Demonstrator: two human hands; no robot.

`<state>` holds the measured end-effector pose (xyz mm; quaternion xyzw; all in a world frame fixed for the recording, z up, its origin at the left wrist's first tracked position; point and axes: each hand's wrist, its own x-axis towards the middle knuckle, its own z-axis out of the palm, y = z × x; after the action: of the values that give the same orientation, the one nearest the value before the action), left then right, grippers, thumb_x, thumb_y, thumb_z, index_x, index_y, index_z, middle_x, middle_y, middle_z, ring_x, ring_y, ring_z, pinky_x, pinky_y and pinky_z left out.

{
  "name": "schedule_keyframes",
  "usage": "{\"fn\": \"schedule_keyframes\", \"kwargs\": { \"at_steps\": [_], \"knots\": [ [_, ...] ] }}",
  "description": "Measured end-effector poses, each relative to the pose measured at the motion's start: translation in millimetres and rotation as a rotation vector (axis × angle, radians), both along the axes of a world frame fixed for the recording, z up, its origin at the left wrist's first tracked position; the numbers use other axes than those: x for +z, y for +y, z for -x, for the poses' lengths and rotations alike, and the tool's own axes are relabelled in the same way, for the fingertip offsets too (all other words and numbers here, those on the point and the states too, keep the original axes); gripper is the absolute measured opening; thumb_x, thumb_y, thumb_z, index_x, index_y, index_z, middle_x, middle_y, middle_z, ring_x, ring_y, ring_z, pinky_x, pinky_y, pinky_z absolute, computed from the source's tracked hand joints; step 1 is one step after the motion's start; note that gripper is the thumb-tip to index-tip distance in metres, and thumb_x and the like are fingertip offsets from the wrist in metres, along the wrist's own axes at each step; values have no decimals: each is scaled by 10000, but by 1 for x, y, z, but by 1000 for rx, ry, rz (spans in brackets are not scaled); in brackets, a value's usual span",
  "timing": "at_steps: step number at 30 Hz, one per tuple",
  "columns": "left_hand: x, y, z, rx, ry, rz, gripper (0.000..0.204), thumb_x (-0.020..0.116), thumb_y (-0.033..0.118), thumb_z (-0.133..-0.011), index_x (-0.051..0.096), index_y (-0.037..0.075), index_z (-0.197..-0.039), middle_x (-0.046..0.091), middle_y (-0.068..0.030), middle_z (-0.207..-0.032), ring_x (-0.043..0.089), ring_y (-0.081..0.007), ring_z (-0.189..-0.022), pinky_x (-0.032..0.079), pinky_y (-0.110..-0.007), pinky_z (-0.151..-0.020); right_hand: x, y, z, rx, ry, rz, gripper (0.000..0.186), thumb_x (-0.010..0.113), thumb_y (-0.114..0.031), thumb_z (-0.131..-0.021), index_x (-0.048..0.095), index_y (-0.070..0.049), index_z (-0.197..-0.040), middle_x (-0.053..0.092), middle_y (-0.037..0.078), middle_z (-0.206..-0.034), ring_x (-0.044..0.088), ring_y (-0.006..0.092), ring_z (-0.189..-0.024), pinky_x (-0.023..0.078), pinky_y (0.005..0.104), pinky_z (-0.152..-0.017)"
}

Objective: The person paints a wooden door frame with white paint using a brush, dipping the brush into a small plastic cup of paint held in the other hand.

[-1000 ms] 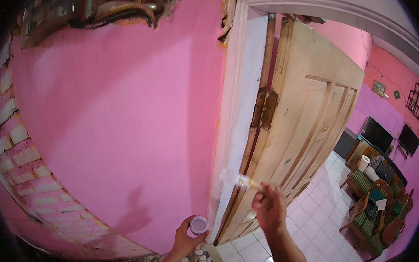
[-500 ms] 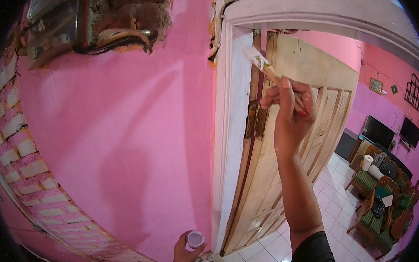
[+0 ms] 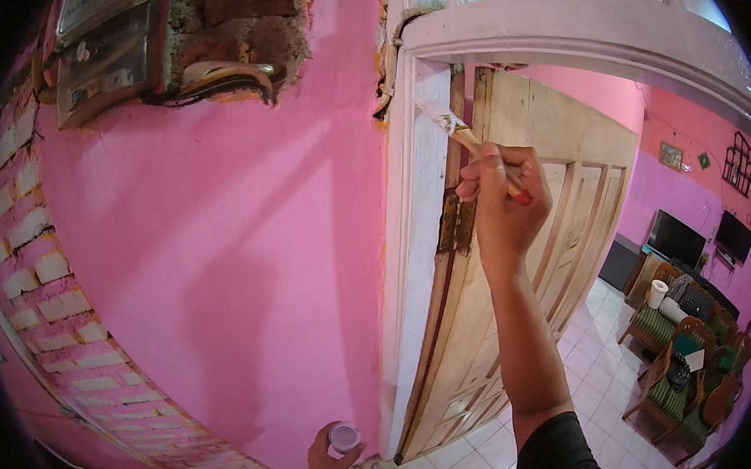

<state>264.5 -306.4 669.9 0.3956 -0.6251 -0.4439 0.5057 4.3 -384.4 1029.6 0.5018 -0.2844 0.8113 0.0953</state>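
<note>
My right hand [image 3: 507, 187] grips a wooden-handled paintbrush [image 3: 463, 132] with a red tip, raised high, its whitish bristles at the upper inner side of the pale door frame [image 3: 396, 253]. Behind that hand, a bare wooden panel door [image 3: 542, 116] stands open, with a rusty hinge [image 3: 455, 226]. Low in the view, my left hand [image 3: 325, 455] holds a small round cup [image 3: 345, 436] of pale lilac paint beside the pink wall [image 3: 223, 199].
A meter box [image 3: 103, 42] hangs upper left beside exposed brick and cables. A brick-patterned strip [image 3: 54, 288] lines the left. Through the doorway are a tiled floor [image 3: 590, 377], wooden chairs with green cushions [image 3: 679, 399] and two dark screens [image 3: 676, 236].
My right hand rose sharply with the brush, which then shifted a little left along the frame's top part. The view tilted upward, and my left hand with the cup sits lower in it.
</note>
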Motion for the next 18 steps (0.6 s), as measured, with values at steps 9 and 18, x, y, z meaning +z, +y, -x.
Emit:
{"fn": "schedule_keyframes", "kwargs": {
  "at_steps": [9,18],
  "knots": [
    [-6,-3,-1,-6,-38,-33,662,866,195,-792,538,-30,-1321,659,-144,-1137,637,-200,-1048,528,-341,-901,24,-7,0,-73,83,25,146,630,-92,-962,575,10,-873,675,78,-680,652,88,-588,510,256,-511],
    [-1,-2,-4,-26,-16,-41,666,863,193,-797,526,-37,-1323,668,-154,-1105,652,-206,-1019,531,-341,-885,21,-6,10,-98,47,157,133,633,-70,-955,574,9,-866,675,70,-664,640,84,-569,486,233,-530]
  ]
}}
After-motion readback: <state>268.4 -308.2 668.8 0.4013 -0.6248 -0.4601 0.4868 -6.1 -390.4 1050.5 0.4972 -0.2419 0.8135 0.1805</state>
